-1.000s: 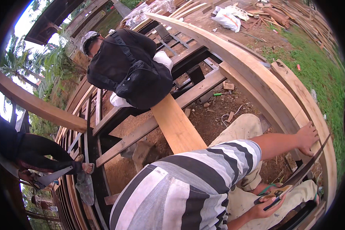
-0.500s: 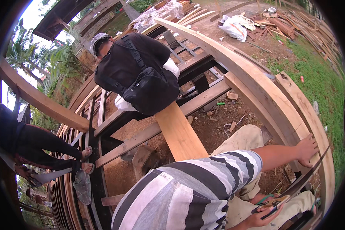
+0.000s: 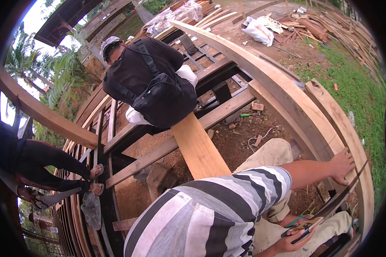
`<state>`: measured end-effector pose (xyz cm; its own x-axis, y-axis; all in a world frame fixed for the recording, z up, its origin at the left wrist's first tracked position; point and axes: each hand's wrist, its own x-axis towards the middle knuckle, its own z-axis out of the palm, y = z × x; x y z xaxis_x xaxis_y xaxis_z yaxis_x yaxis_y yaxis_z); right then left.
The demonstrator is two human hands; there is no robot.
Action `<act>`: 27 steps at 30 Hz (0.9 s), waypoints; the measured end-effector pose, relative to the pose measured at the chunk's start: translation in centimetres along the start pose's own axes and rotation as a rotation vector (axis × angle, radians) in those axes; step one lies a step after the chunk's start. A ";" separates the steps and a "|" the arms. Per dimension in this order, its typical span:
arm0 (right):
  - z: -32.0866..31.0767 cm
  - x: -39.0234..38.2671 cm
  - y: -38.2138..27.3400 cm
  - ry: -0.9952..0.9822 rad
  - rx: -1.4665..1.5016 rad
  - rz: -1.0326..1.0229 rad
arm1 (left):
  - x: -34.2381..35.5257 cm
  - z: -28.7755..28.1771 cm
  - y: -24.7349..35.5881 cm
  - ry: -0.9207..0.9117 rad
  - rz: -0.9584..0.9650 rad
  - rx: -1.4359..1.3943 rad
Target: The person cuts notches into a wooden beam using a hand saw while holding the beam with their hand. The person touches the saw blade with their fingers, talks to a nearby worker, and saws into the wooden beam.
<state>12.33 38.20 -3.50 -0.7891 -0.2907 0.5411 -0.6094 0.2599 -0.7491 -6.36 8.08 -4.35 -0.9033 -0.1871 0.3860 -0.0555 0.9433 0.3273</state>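
My left hand (image 3: 342, 165) lies on top of a long curved wooden beam (image 3: 283, 92) at the right, fingers spread and palm down. Lower down, my right hand (image 3: 291, 242) is closed around the wooden handle of a handsaw (image 3: 311, 223). The saw's dark blade (image 3: 339, 203) slants up and right across the timber, close beside my left thumb. A pencil-like line crosses the beam just above the left hand. Another notched beam (image 3: 332, 103) runs along the outer side. The teeth, and how deep the blade sits, cannot be made out.
A person in black (image 3: 146, 81) sits with a bag on a light plank (image 3: 201, 150). At left, another person (image 3: 51, 165) stands on the frame holding a saw (image 3: 58, 197). Dark joists (image 3: 137, 165) span bare soil. Timber piles (image 3: 347, 34) and a white sack (image 3: 259, 32) lie beyond.
The view has shifted slightly. Both my hands and the saw keep nearly the same places, and no clear saw stroke shows.
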 end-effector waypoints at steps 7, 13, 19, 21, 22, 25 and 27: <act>-0.2 -0.4 0.0 -0.054 0.050 0.175 | -0.1 -0.1 -0.2 0.032 0.010 0.019; -0.2 -0.4 0.2 -0.047 0.036 0.171 | 0.0 -0.3 0.0 -0.001 0.003 0.024; 0.2 -0.6 -0.6 -0.046 0.098 0.332 | -0.5 -0.4 -0.4 0.030 0.000 0.037; 0.0 -0.8 -0.3 -0.039 0.115 0.430 | -0.4 -0.4 -0.1 0.045 0.008 0.017; -0.1 -0.7 0.0 -0.040 0.069 0.302 | -0.4 -0.3 0.0 0.046 0.010 0.016; -0.4 -0.8 0.2 -0.035 0.023 0.181 | -0.1 -0.1 0.6 0.039 0.014 0.006; 0.2 -0.5 -0.7 -0.046 0.050 0.188 | -0.5 -0.4 -0.2 0.045 0.008 0.028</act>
<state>13.16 37.99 -3.32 -0.8837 -0.2838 0.3723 -0.4459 0.2681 -0.8540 -5.73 7.85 -4.23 -0.8840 -0.1905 0.4269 -0.0602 0.9520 0.3002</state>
